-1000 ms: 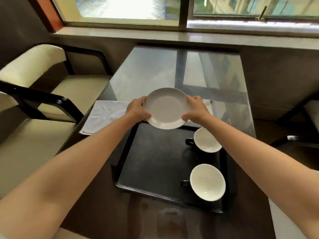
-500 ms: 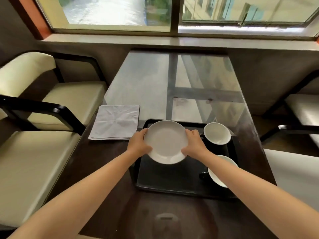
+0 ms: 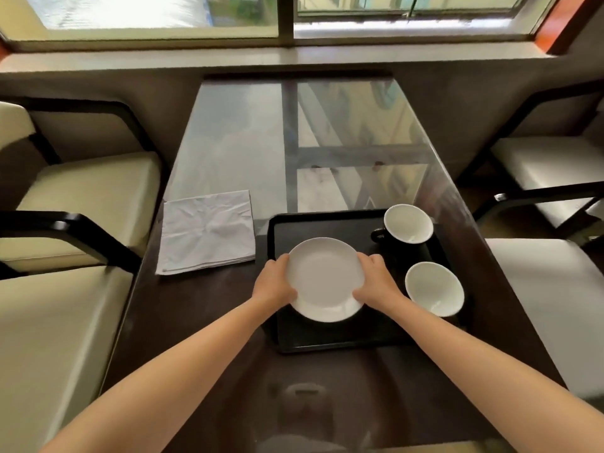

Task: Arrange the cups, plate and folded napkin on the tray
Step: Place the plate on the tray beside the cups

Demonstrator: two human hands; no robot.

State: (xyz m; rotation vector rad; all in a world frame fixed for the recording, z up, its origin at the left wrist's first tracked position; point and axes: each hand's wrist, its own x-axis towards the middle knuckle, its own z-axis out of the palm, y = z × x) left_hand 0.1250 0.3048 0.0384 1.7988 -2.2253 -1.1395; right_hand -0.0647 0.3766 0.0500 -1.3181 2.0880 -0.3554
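Two hands: left hand and right hand pinch opposite rims of the plate — over the tray's left half, contact unclear.
Plate handling: likely rigid, glazed, slippery, breakable — hold by the rim.
Cups: far cup, near cup, tray's right side.
Napkin: soft, light, on desk left of tray.

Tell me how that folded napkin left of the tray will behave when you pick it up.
The folded napkin looks thin and creased, so it is probably light and floppy and would sag if lifted by one corner. Its stacked layers show at the near edge, so they may fan apart unless pinched together. It lies flat on the glossy table, so a push would likely slide it.
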